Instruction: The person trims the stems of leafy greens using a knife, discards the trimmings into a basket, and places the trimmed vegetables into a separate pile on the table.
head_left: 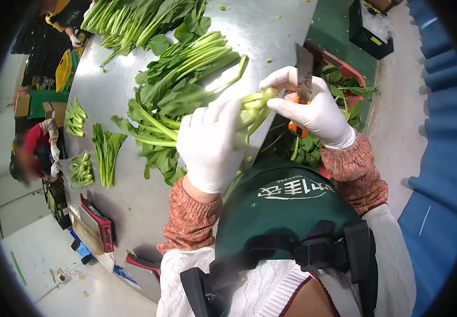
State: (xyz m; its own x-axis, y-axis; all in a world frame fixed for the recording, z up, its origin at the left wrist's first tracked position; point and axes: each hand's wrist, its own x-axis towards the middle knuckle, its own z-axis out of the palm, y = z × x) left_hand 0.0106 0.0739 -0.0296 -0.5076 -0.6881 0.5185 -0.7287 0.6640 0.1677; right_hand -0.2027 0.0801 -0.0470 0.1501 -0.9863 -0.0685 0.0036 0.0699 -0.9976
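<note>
My left hand (210, 145), in a white glove, is closed around a leafy green vegetable (250, 108). Its pale cut stem end points toward my right hand (318, 108), also gloved in white. That hand grips a knife (304, 71) with a broad grey blade pointing up and an orange-and-black handle below the palm. Thumb and fingers of the right hand are close to the stem end; whether they touch it I cannot make out. Beside my left hand, a pile of leafy greens (186, 79) lies on the metal table (133, 206).
More greens (138, 24) lie at the far end, with small bunches (107, 153) on the left. Red scales (96, 222) stand near the left edge. A red basket (347, 71) of leaves is below the table, right. A co-worker (35, 148) handles a bagged bunch (81, 170).
</note>
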